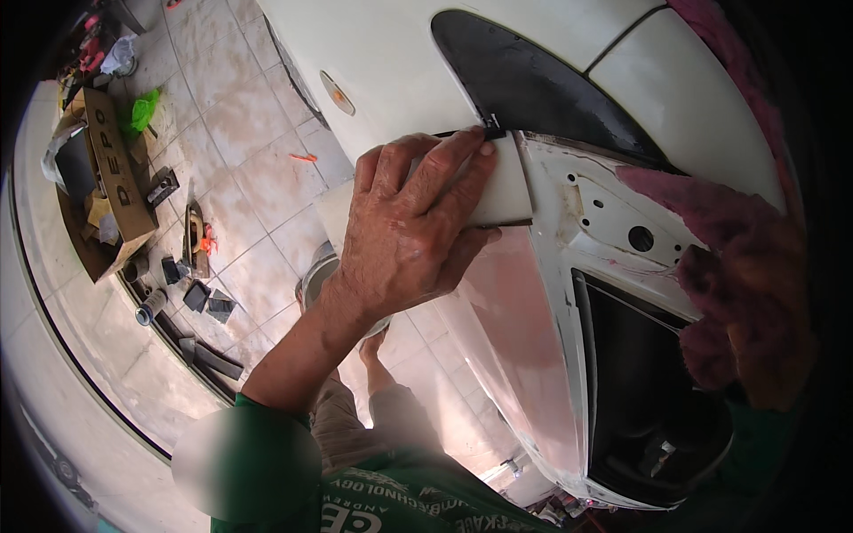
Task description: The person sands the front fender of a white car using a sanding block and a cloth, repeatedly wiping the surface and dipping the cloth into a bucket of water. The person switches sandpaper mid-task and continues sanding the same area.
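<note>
My left hand [413, 218] presses a flat off-white sheet [506, 191], which looks like sandpaper, onto the upper corner of a car door. Its fingers are closed over the sheet, and the fingertips reach the door's edge. Below the sheet, the door panel [506, 302] shows patchy pink over white. At the far right, in dim light, my right hand [775, 342] is closed on a wrinkled dark pink cloth [711, 213] by the window opening; the cloth and shadow hide most of its fingers.
Beyond the door is the white car body [382, 53], with a small amber side light [338, 93]. A grey bucket [318, 277] stands on the tiled floor behind my left wrist. Further left are an open cardboard box [124, 178], a can [151, 306] and several dark sanding pads [196, 296].
</note>
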Available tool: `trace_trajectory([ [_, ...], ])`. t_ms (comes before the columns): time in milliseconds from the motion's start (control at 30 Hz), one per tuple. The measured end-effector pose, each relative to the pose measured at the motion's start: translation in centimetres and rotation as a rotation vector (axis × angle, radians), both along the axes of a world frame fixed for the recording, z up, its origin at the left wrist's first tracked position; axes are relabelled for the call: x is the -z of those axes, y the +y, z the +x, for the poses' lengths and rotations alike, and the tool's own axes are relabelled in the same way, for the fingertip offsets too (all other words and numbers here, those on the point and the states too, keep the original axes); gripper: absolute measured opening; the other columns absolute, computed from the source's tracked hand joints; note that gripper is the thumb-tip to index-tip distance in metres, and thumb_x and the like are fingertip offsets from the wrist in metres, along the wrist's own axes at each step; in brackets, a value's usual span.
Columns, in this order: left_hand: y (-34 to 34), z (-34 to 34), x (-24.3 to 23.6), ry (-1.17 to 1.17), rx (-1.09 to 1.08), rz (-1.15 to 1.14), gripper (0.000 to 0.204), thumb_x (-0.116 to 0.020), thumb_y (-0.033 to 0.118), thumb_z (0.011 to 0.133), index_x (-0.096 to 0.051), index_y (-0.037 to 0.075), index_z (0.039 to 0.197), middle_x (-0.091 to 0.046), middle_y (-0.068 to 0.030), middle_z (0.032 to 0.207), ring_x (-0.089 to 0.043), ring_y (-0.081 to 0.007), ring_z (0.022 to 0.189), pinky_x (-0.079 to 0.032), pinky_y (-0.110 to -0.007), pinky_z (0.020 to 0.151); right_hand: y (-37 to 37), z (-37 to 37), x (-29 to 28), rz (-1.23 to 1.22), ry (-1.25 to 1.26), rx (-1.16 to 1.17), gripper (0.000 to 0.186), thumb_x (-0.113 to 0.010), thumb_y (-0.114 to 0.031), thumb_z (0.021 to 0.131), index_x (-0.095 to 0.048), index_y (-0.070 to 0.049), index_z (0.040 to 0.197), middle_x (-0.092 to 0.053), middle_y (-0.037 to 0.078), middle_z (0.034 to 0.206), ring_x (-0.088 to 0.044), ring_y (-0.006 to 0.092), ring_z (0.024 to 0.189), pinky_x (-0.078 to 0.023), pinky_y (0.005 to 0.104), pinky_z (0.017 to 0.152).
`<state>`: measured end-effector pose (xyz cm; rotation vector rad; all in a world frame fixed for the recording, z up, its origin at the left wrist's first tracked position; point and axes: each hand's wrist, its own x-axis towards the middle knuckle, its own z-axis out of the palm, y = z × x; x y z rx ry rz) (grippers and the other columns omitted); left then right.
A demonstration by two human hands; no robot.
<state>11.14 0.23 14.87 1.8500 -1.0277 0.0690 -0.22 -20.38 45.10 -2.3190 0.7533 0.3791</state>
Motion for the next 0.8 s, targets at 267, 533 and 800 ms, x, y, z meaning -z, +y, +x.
trace_trajectory([
  [267,0.0,0.3,-0.4,-0.025,-0.024,0.049,0.084,-0.091,0.030,0.074,-0.063,0.003,0.148,-0.058,-0.0116,0.154,-0.057,-0.0371,0.126,-0.046,-0.051,0.105,-2.3,-0.8,1.0,0.008,-0.128,-0.253,0.036,-0.057,-0.005,0.104,-0.052,-0.008,0.139,-0.039,0.022,0.159,-0.051,0.0355,0.140,-0.058,0.0437,0.103],
  [533,0.7,-0.2,0.3,0.085,0.011,-0.039,0.079,-0.092,0.031,0.074,-0.067,0.002,0.143,-0.060,-0.0158,0.152,-0.060,-0.0381,0.126,-0.048,-0.050,0.106,-2.0,-1.2,1.1,0.007,-0.149,-0.209,0.031,-0.059,-0.009,0.104,-0.059,-0.006,0.135,-0.034,0.022,0.166,-0.050,0.0382,0.144,-0.060,0.0464,0.104],
  [800,7.7,-7.2,7.8,0.927,0.187,-0.314,0.074,-0.091,0.023,0.084,-0.064,0.002,0.150,-0.064,-0.0147,0.147,-0.064,-0.0290,0.130,-0.050,-0.042,0.110,-0.5,4.0,-1.5,-0.490,-0.054,-0.969,0.026,-0.066,-0.012,0.099,-0.068,-0.005,0.124,-0.043,0.021,0.166,-0.050,0.0462,0.148,-0.051,0.0563,0.116],
])
